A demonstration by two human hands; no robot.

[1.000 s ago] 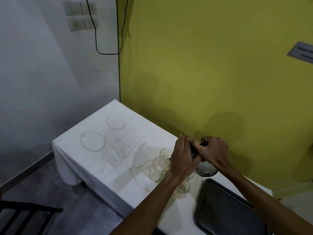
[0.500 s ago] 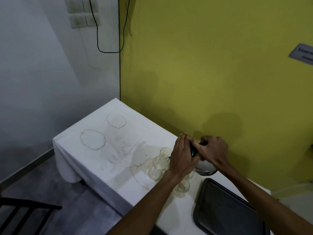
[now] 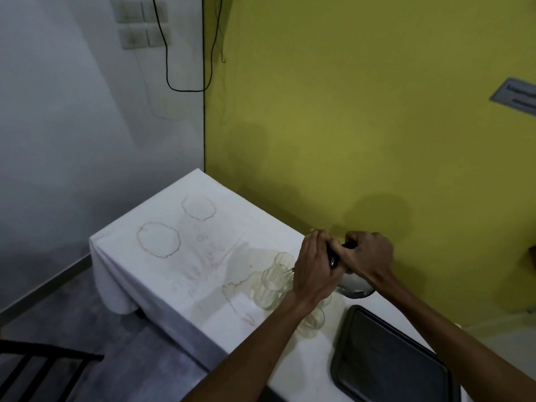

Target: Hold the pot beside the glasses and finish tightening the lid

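- Both hands meet over a steel kettle (image 3: 355, 287) that stands on the white cloth of the table (image 3: 162, 274), close to the yellow wall (image 3: 348, 111).
- The right hand (image 3: 369, 255) is curled round the kettle's black handle (image 3: 333, 256), knuckles up, gripping it from the wall side.
- The left hand (image 3: 314, 272) is also curled over the top of the kettle, its fingers (image 3: 319, 236) bent down against the same handle or the lid beneath; I cannot tell which, since the hand covers that part.
- The kettle sits directly under the two hands, so neither arm has to reach; only its shiny lower rim shows, below and to the right of the right wrist.
- The black handle appears to run from near to far between the two hands, roughly across the line of the forearms.
- A cluster of clear glasses (image 3: 272, 281) stands just to the left of the left hand and under its wrist, nearly touching the kettle; one more glass (image 3: 311, 322) sits beneath the left forearm.
- A dark tray (image 3: 385, 361) lies nearer the person, under the right forearm, apart from the kettle.
- Brown ring stains (image 3: 158, 239) mark the cloth well to the left of the hands.
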